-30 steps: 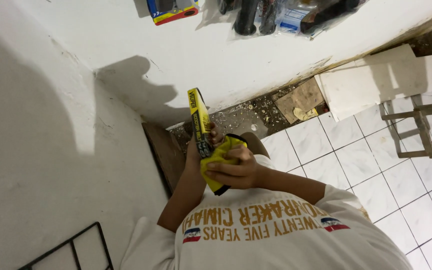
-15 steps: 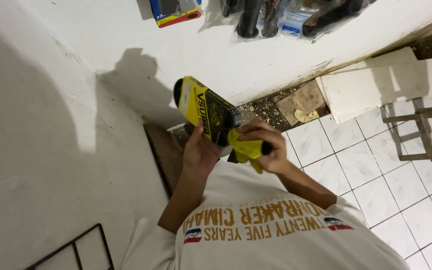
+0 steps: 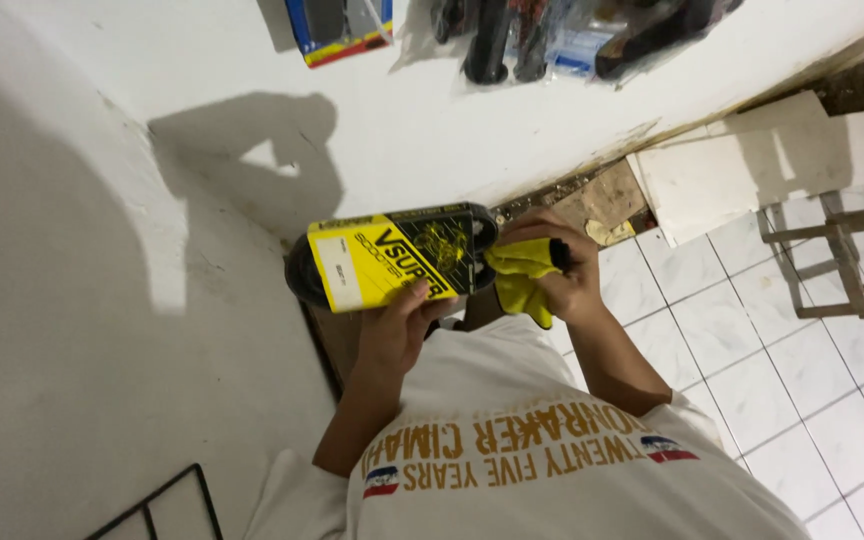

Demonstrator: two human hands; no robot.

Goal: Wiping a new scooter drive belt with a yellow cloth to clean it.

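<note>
- White wall fills the left side of the view, and white floor tiles fill the right side; a person in a white shirt with gold print stands close to the corner between them.
- At the lower left edge, one black wire frame leans by the wall.
- One left hand is closed around the lower edge of one flat yellow and black package, with the thumb on its front face. The package is held almost level in front of the chest, near the wall.
- One right hand is closed on one yellow cloth and presses it against the right end of the package; the cloth hangs down a little under the fingers.
- Behind the hands, at the foot of the wall, lie one piece of brown cardboard and two white slabs.
- One wooden stool frame stands on the tiles at the right edge.
- Farthest, high on the wall, hang one blue boxed item and several clear bags with dark parts; I cannot count the bags exactly.
</note>
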